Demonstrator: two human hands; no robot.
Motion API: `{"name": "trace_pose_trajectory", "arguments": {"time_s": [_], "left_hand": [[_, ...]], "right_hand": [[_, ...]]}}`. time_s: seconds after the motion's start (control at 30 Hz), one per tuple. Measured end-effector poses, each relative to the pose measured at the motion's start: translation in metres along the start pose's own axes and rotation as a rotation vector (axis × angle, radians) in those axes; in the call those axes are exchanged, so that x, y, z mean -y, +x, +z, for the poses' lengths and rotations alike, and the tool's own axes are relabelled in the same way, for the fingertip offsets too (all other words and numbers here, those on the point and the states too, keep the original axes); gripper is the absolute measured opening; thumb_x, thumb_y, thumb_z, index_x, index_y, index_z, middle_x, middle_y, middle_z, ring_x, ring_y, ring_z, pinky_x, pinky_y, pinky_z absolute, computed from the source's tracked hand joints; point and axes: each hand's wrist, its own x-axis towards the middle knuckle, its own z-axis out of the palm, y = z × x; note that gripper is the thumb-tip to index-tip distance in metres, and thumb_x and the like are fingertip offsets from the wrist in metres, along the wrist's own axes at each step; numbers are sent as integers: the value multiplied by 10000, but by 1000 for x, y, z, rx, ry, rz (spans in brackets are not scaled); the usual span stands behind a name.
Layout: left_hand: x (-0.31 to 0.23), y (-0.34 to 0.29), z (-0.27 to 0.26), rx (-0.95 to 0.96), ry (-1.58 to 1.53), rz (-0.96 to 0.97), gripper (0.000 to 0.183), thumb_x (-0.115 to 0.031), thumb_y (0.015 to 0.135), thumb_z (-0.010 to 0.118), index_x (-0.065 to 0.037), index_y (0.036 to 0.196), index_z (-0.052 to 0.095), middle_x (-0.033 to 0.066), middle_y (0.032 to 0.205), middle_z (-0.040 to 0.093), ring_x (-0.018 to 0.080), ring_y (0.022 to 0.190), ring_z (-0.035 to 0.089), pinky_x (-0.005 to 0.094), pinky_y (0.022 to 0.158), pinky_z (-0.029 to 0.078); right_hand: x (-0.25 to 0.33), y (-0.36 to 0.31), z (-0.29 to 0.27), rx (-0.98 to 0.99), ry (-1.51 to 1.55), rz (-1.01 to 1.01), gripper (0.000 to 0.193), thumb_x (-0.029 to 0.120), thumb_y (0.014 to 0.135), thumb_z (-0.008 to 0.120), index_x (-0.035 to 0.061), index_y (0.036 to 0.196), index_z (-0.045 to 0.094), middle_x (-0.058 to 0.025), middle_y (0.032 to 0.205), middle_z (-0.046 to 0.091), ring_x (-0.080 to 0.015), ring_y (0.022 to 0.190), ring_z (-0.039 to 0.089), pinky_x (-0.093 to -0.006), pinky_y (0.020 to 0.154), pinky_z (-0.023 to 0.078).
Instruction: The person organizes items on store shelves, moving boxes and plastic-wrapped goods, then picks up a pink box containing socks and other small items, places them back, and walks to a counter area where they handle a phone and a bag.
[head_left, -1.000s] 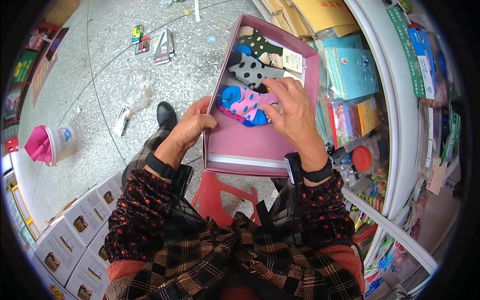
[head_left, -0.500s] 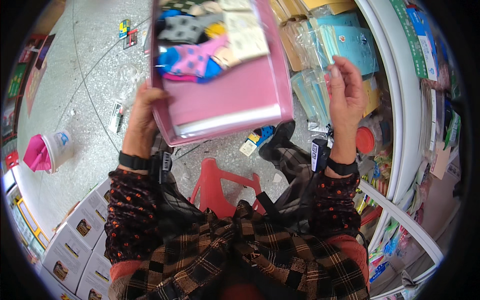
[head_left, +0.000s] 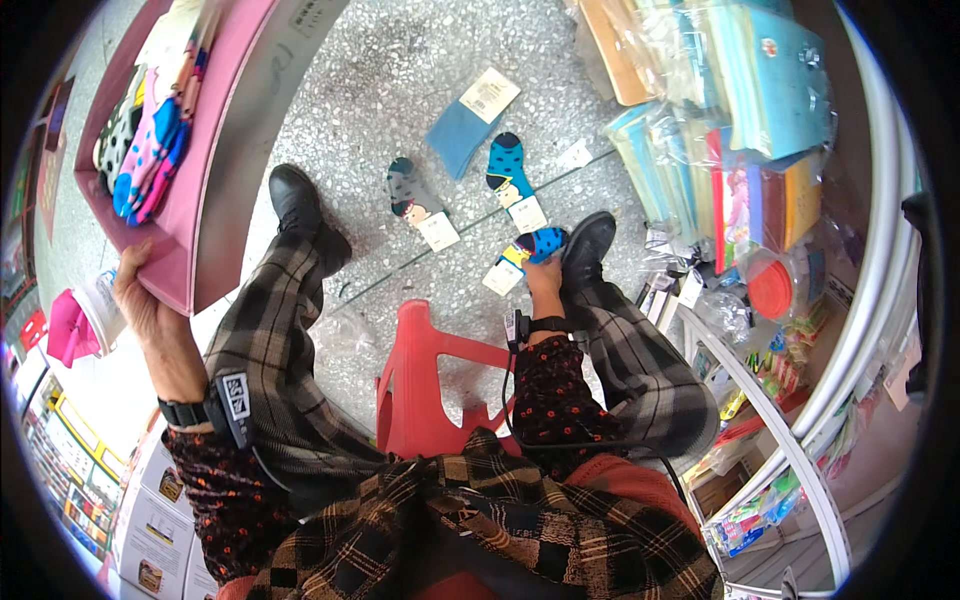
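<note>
My left hand (head_left: 150,303) grips the near end of a pink box (head_left: 172,268), tilted up on the left. Several patterned socks (head_left: 160,150) with pale cards lie inside it. Down on the floor, my right hand (head_left: 545,282) has its fingers on a blue and yellow sock (head_left: 546,241) with a white card, beside my shoe. Its fingertips are partly hidden. Farther off lie a grey dotted sock (head_left: 408,187), a teal sock with a cartoon pattern (head_left: 508,165) and a plain blue sock (head_left: 458,140), each with a card.
A red plastic stool (head_left: 408,380) stands between my legs. On the right, plastic-wrapped blue packets (head_left: 765,80), a red-lidded jar (head_left: 770,290) and a white rack (head_left: 760,395) crowd in. A white bucket (head_left: 103,305) with something pink stands at left, and white cartons (head_left: 160,520) lower left.
The pink box has swung from the middle to the left and tipped, held by my left hand. My right hand has dropped from mid-air to the sock on the floor.
</note>
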Motion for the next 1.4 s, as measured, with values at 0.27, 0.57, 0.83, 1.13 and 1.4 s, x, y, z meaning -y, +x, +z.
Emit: {"name": "trace_pose_trajectory", "arguments": {"time_s": [0.27, 0.57, 0.83, 1.13, 1.4], "left_hand": [[-3, -9, 2, -68, 50, -92, 213, 80, 780, 574, 19, 984, 585, 119, 935, 665, 226, 882, 658, 376, 876, 543], [-8, -2, -27, 13, 75, -98, 357, 60, 795, 574, 30, 1150, 542, 137, 1061, 645, 249, 961, 646, 390, 925, 526], [-3, -11, -16, -44, 80, -83, 292, 45, 799, 585, 18, 1089, 579, 114, 995, 664, 222, 900, 661, 338, 861, 550], [4, -18, -2, -95, 157, -2, 201, 57, 759, 590, 4, 951, 613, 113, 940, 670, 209, 851, 655, 327, 855, 544], [35, -36, 46, -64, 14, -85, 144, 62, 694, 583, 9, 826, 605, 109, 804, 643, 198, 743, 624, 300, 759, 530]], "right_hand": [[32, -5, -1, -42, 349, 163, 456, 176, 667, 817, -23, 1044, 656, -114, 998, 684, -243, 917, 641, -346, 814, 496], [105, 22, -52, 533, 472, -426, 353, 140, 778, 721, 30, 1106, 653, -126, 978, 701, -205, 872, 658, -345, 790, 505], [153, 66, -30, 57, 6, -541, 423, 187, 671, 808, 11, 1013, 632, -205, 1027, 633, -397, 985, 606, -453, 848, 487], [167, 36, -44, 307, 23, -426, 481, 308, 672, 796, 29, 1040, 660, -161, 983, 697, -320, 903, 670, -393, 793, 512], [256, -64, -142, -71, 985, -346, 278, 162, 884, 650, -18, 1096, 631, -110, 1017, 677, -181, 790, 661, -320, 694, 544]]}}
